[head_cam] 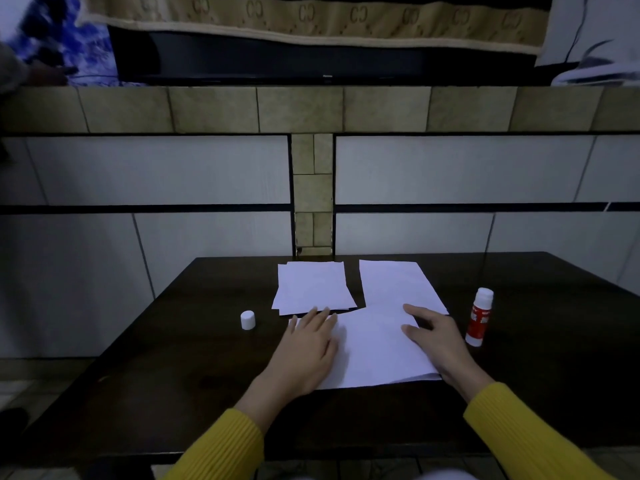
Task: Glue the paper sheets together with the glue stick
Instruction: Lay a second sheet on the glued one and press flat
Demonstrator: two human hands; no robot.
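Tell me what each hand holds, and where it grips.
Nothing is gripped. The left hand and right hand lie flat, pressing on the near sheet. The glue stick stands untouched.

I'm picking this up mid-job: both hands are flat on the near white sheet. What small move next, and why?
Probably smooth the near white paper sheet outward with both flat hands, the left hand and right hand, to press it down. The red-and-white glue stick stands uncapped at the right, its small white cap apart at the left, so gluing looks already done.
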